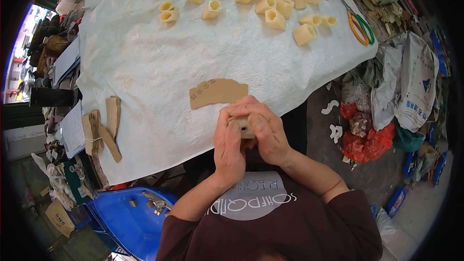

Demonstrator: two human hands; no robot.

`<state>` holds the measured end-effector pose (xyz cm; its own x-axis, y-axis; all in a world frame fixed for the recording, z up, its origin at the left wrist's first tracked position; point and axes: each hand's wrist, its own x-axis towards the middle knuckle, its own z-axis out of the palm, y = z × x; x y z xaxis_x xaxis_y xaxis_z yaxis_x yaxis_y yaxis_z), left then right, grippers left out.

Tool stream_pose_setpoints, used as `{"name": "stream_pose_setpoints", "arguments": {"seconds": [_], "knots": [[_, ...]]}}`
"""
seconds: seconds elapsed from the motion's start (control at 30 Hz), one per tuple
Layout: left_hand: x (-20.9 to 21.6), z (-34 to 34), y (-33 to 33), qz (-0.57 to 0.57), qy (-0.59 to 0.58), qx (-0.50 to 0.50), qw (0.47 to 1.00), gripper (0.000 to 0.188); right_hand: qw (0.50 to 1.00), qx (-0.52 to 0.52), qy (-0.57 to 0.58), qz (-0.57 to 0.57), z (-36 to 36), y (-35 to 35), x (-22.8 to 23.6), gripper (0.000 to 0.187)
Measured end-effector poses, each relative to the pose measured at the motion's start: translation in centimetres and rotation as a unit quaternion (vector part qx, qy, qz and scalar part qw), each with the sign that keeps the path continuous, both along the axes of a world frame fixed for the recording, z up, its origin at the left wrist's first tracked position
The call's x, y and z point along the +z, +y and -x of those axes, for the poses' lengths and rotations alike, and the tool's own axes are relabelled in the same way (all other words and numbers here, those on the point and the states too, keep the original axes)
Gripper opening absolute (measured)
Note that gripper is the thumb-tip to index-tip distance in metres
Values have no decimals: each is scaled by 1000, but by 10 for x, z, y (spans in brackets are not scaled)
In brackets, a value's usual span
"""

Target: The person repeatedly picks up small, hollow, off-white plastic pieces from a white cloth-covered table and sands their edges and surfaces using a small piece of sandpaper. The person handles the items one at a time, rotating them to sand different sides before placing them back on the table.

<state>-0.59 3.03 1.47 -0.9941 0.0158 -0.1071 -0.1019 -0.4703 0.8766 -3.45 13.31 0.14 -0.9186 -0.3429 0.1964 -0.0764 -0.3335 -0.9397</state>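
Note:
Close to my chest, at the table's near edge, both hands are closed round a small beige block [247,134] with a dark round hole in its end. My left hand [227,150] presses its left side, and my right hand [273,137] wraps its right side and top. Fingers hide most of the block. Just beyond the hands a curved brown cardboard piece [217,93] lies flat on the white sheet [140,77]. Several pale yellow hollow pieces [275,19] with angular sides are scattered over the far part of the sheet.
Scissors [358,25] with orange and green handles lie at the far right edge. Tied cardboard strips [92,133] rest at the left. A blue tub [130,212] stands below left. Red bags [367,142] and a white sack [418,82] are on the right.

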Motion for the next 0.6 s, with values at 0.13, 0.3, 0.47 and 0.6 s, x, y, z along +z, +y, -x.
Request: {"name": "stream_pose_setpoints", "arguments": {"seconds": [0.13, 0.3, 0.47, 0.6], "knots": [[-8, -5, -20, -91, 3, 4, 996, 50, 991, -6, 102, -81, 15, -4, -1, 25], [-25, -45, -92, 260, 76, 265, 925, 45, 941, -12, 238, -241, 47, -3, -6, 23], [-53, -123, -166, 420, -20, 461, 781, 38, 885, -9, 326, -332, 63, -19, -8, 20], [-91, -186, -205, 566, -185, 502, 627, 33, 851, -6, 358, -385, 68, -29, -9, 20]]}}
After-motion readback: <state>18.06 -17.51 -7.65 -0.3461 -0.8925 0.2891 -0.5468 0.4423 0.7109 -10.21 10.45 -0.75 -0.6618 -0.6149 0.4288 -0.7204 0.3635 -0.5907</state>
